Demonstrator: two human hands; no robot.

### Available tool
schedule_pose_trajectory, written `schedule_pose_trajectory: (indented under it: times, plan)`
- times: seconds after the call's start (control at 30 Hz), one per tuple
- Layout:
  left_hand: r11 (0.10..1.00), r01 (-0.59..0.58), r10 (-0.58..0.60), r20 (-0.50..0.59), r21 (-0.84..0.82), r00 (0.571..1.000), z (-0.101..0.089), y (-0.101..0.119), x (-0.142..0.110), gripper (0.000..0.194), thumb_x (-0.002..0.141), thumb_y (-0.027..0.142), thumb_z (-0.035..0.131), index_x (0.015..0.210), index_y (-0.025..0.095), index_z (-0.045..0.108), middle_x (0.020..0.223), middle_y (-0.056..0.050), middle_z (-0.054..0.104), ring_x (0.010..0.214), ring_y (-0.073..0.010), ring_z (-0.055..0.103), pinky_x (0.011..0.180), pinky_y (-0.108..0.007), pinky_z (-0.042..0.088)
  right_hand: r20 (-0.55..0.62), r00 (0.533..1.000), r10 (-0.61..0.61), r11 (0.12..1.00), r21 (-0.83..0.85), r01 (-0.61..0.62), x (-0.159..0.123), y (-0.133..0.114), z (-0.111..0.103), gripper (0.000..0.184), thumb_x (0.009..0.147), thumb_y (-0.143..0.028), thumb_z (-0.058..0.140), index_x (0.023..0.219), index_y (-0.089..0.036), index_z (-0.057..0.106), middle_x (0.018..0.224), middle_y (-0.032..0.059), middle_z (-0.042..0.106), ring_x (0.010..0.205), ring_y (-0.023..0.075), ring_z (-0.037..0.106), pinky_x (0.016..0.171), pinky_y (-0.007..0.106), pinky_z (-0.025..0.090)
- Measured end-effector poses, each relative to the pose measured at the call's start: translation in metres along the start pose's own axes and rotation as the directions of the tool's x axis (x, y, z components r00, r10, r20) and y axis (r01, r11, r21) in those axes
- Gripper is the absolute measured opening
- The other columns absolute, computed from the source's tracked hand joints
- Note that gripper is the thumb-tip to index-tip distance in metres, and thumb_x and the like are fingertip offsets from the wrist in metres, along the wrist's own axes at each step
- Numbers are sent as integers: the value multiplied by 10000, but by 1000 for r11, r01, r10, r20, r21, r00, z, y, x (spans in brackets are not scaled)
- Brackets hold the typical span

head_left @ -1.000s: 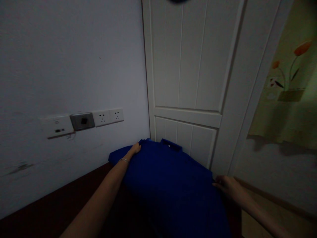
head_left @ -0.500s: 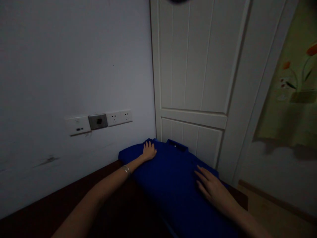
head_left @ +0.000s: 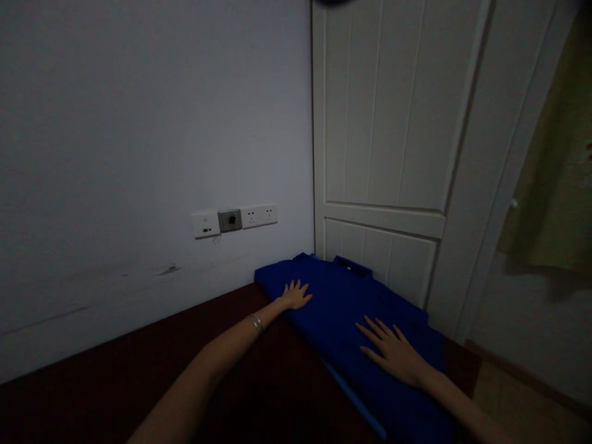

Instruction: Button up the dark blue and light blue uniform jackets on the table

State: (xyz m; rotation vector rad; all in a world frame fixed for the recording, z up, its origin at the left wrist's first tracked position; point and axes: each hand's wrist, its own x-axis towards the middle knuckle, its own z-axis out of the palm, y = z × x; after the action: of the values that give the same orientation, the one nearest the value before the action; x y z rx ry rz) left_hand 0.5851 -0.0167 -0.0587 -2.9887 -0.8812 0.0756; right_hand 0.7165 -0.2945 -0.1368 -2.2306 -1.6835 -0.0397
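Note:
A blue shirt (head_left: 342, 308) lies folded flat on a dark wooden table (head_left: 139, 382), its collar toward the white door. My left hand (head_left: 295, 295) rests open and flat on the shirt's left part, near the shoulder; a thin bracelet sits on that wrist. My right hand (head_left: 393, 351) lies open with fingers spread on the shirt's middle right. Neither hand holds anything.
A white panelled door (head_left: 383, 142) stands just behind the table's far corner. A row of wall sockets (head_left: 234, 219) is on the pale wall to the left. A greenish curtain (head_left: 550, 203) hangs at the right, above the light floor (head_left: 518, 407).
Both hands left the shirt's side edges and now lie flat on top of it. My view has swung left, so the shirt and door sit further right in the picture.

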Motion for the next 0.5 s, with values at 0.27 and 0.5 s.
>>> schedule_pose_trajectory:
  times: [0.27,0.5]
  plan:
    - [990,-138,137,-54,-22,989,-4,25,-46,627,827,598,125,1355,278,234,1445,-69,164,1310,-328,108,1028,-501,129,57,987,-148,974,183,136,-25,-61,-27,545,843,-577,179,1354,-389,169,1456,-8,116,1329,238,65,1039,538,63]
    - [988,-157,157,9,5,988,16,22,-99,642,807,636,113,1375,337,124,1461,-37,84,1316,-340,23,1013,-565,65,86,967,-238,963,150,224,-45,-74,-8,532,837,-572,230,1343,-419,167,1454,-1,117,1322,270,92,1014,579,63]
